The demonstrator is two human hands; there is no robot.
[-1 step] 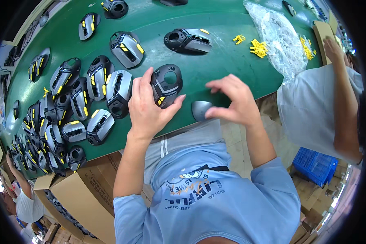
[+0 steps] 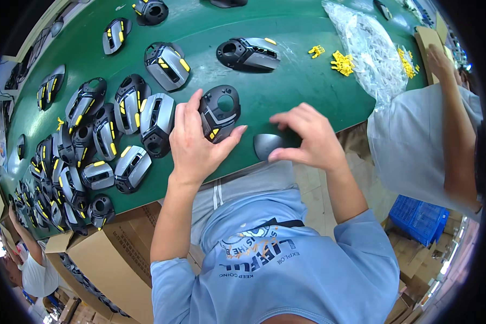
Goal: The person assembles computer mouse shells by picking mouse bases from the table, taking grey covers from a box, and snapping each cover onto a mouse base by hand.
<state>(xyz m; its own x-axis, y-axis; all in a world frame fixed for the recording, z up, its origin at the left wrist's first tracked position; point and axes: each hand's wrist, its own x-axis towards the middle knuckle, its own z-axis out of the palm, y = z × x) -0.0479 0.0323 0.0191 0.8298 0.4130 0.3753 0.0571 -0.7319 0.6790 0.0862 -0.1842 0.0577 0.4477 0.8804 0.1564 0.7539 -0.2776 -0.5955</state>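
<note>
My left hand [image 2: 195, 148] is closed around a black mouse-shaped plastic shell [image 2: 214, 114] with a round hole and yellow inserts, fingers along its left side and thumb on its lower right. The shell rests at the table's near edge. Just to the right lies a smooth, rounded dark grey cover [image 2: 264, 144]. Over that cover's right edge comes my right hand [image 2: 312, 139], its thumb and curled fingers apart. The thumb tip overlaps the cover; whether it touches, I cannot tell.
Many grey, black and yellow shells [image 2: 127, 105] crowd the green table's [image 2: 286, 92] left side. Farther right are small yellow parts [image 2: 342, 63] and a clear plastic bag [image 2: 370, 51]. An open carton [image 2: 102, 254] stands below the near edge; another person [image 2: 416, 146] is at right.
My right hand has shifted slightly left over the grey cover. My left hand and the shell stay nearly as they were.
</note>
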